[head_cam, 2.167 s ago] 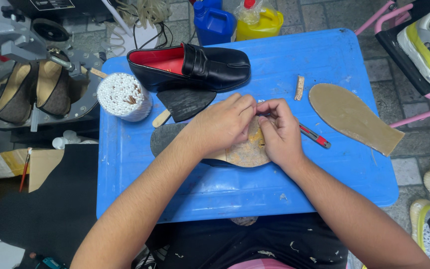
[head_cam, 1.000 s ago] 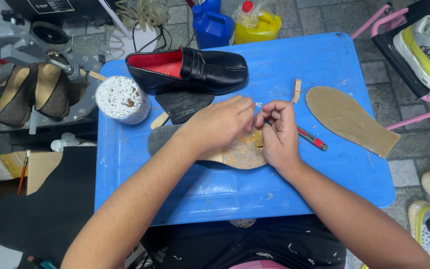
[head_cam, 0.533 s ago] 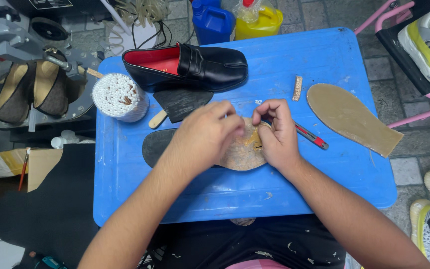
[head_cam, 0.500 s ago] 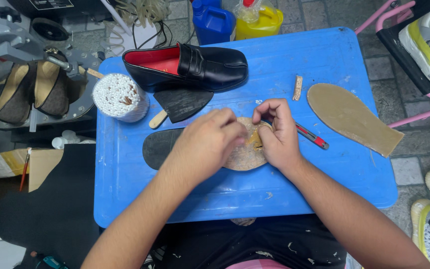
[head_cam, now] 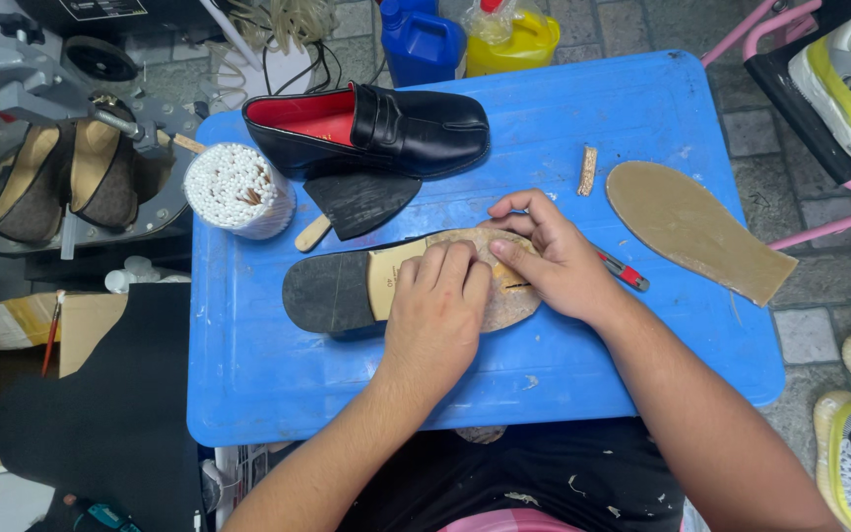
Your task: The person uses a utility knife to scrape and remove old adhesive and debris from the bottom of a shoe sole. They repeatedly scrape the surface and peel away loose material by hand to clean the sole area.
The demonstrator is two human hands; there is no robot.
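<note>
The upturned shoe (head_cam: 347, 291) lies sole-up on the blue tabletop (head_cam: 278, 394). The left hand (head_cam: 435, 315) presses flat on its sole (fingers together), and the right hand (head_cam: 554, 261) pinches the sole's toe end.

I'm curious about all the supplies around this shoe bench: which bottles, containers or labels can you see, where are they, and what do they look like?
Blue jug: behind the blue table's far edge, squarish plastic, capped.
Yellow bottle: right of the blue jug, rounded, red cap, wrapped in clear plastic.
Cotton swab tub: table's far left, round, packed with white swabs.
Label plate: on the dark machine at top left, small and pale.
Cardboard box: on the floor at left, tan, flaps open.
</note>
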